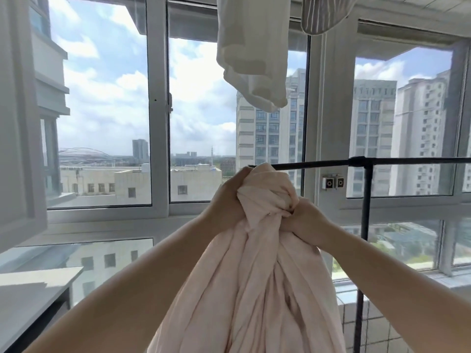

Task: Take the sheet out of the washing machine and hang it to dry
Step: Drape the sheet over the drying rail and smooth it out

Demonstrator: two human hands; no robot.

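The background is filled by a wall of pale-framed windows, through which sky and tower blocks are seen. The lower centre of the frame is taken up by the sheet, a pale pink, soft woven cloth that is bunched and twisted into long ropy folds, with a knotted-looking lump at its top. The sheet is plainly out of the washing machine, which is not in view, so the first part of the task is judged done; the hanging is judged only begun, since the cloth is not yet spread or draped. The bunched top is raised to the level of a thin black metal drying rack, whose horizontal bar runs from centre to right edge; whether the cloth touches the bar cannot be told. At upper centre a white garment is hung, smooth and limp, with a striped grey one beside it. At lower left a flat grey bench is seen. The left hand is wrapped over the lump's left side, and the right hand is clenched on a twist of sheet, so each grip is closed on cloth.
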